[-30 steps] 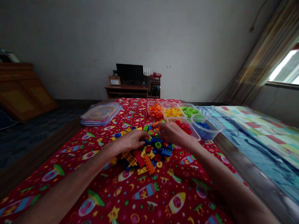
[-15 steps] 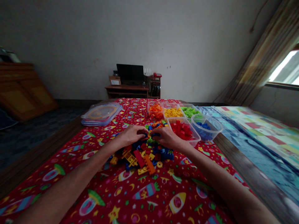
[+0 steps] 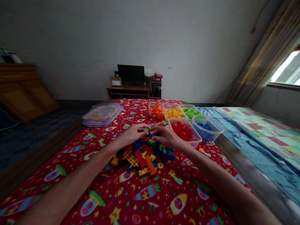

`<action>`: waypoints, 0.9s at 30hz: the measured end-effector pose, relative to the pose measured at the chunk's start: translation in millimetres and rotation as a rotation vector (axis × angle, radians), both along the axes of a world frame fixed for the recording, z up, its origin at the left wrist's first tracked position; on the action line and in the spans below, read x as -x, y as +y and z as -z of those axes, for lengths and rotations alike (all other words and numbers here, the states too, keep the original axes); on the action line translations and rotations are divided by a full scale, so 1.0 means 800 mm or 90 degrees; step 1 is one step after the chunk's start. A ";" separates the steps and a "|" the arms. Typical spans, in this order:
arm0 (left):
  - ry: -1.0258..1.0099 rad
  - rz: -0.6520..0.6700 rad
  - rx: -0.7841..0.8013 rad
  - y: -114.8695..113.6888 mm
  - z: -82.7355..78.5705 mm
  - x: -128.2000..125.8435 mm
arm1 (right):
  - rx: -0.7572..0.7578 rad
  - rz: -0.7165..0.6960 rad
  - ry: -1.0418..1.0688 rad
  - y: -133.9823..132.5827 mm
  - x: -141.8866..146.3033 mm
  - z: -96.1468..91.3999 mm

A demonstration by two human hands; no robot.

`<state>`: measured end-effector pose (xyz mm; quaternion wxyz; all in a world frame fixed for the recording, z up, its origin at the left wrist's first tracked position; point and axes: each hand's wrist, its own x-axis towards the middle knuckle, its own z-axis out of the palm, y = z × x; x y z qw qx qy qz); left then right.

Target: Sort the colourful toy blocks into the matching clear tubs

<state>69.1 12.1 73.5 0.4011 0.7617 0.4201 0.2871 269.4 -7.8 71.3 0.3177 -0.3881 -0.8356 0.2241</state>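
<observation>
A mixed pile of plastic building blocks (image 3: 140,156) lies on the red patterned cloth (image 3: 150,206). Over its far part are my left hand (image 3: 134,133) and my right hand (image 3: 166,137), fingertips close together. The left fingers are bent towards the thumb, with small green and blue bits at the tips; what they pinch is too small to make out. Between my right thumb and forefinger shows a blue building block (image 3: 152,133). Nearest me in the pile lie an orange block (image 3: 150,166) and a yellow block (image 3: 143,172).
Clear tubs beyond my right hand hold sorted blocks: orange (image 3: 157,112), yellow (image 3: 173,113), green (image 3: 191,112), red (image 3: 182,131) and blue (image 3: 205,126). Stacked clear lids (image 3: 103,115) lie at the far left. A bed (image 3: 260,134) adjoins the table on the right.
My fingers have shifted slightly over the pile, and the blue and green pieces between the two hands show more plainly. The tubs and lids stay put.
</observation>
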 end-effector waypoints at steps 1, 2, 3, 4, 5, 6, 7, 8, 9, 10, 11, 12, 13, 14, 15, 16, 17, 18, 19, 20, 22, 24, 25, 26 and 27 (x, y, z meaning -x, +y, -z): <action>0.005 0.002 0.003 -0.001 0.000 -0.001 | -0.009 -0.009 0.010 -0.001 0.000 0.001; 0.008 0.005 0.009 -0.003 0.000 -0.003 | -0.019 -0.017 0.023 -0.001 0.001 0.001; 0.009 0.010 0.016 -0.004 0.000 -0.005 | -0.031 -0.025 0.034 -0.002 0.002 0.001; 0.006 0.018 0.022 -0.005 0.000 -0.007 | -0.045 -0.032 0.037 -0.004 0.002 0.001; 0.001 0.027 0.023 -0.006 0.000 -0.009 | -0.061 -0.039 0.033 -0.006 0.003 0.001; -0.004 0.036 0.018 -0.006 0.001 -0.010 | -0.076 -0.046 0.024 -0.007 0.004 0.000; -0.008 0.041 0.007 -0.006 0.001 -0.011 | -0.089 -0.052 0.014 -0.009 0.004 -0.001; -0.008 0.041 -0.009 -0.005 0.001 -0.011 | -0.100 -0.055 0.006 -0.011 0.004 -0.002; -0.009 0.036 -0.023 -0.004 0.001 -0.010 | -0.108 -0.053 0.001 -0.011 0.004 -0.002; -0.013 0.026 -0.032 -0.003 0.002 -0.009 | -0.115 -0.043 -0.001 -0.012 0.004 -0.003; -0.021 0.013 -0.031 -0.001 0.003 -0.007 | -0.121 -0.027 -0.004 -0.011 0.004 -0.003; -0.033 -0.001 -0.021 0.001 0.004 -0.005 | -0.122 -0.010 -0.010 -0.010 0.003 -0.003; -0.048 -0.013 -0.004 0.002 0.004 -0.004 | -0.123 0.005 -0.015 -0.009 0.003 -0.003; -0.064 -0.022 0.017 0.002 0.005 -0.003 | -0.124 0.014 -0.020 -0.008 0.003 -0.001; -0.079 -0.027 0.039 0.001 0.006 -0.003 | -0.127 0.018 -0.023 -0.007 0.003 0.000; -0.093 -0.031 0.056 0.000 0.006 -0.004 | -0.130 0.017 -0.026 -0.007 0.004 0.002; -0.105 -0.034 0.067 -0.002 0.006 -0.006 | -0.137 0.016 -0.030 -0.008 0.005 0.003; -0.115 -0.034 0.072 -0.004 0.006 -0.008 | -0.144 0.018 -0.036 -0.009 0.006 0.004; -0.123 -0.034 0.075 -0.005 0.006 -0.011 | -0.151 0.025 -0.045 -0.010 0.007 0.004; -0.128 -0.035 0.076 -0.006 0.007 -0.012 | -0.156 0.036 -0.055 -0.011 0.008 0.003; -0.134 -0.035 0.075 -0.006 0.007 -0.013 | -0.166 0.062 -0.070 -0.012 0.005 -0.003; -0.110 -0.043 0.045 -0.003 0.007 -0.011 | -0.182 0.094 -0.070 -0.010 -0.006 -0.016; -0.074 -0.050 0.010 -0.001 0.007 -0.008 | -0.193 0.115 -0.065 -0.008 -0.015 -0.024; -0.022 -0.053 -0.033 0.000 0.006 -0.006 | -0.207 0.140 -0.059 -0.005 -0.026 -0.033; 0.036 -0.050 -0.074 0.001 0.004 -0.003 | -0.224 0.171 -0.054 -0.002 -0.040 -0.043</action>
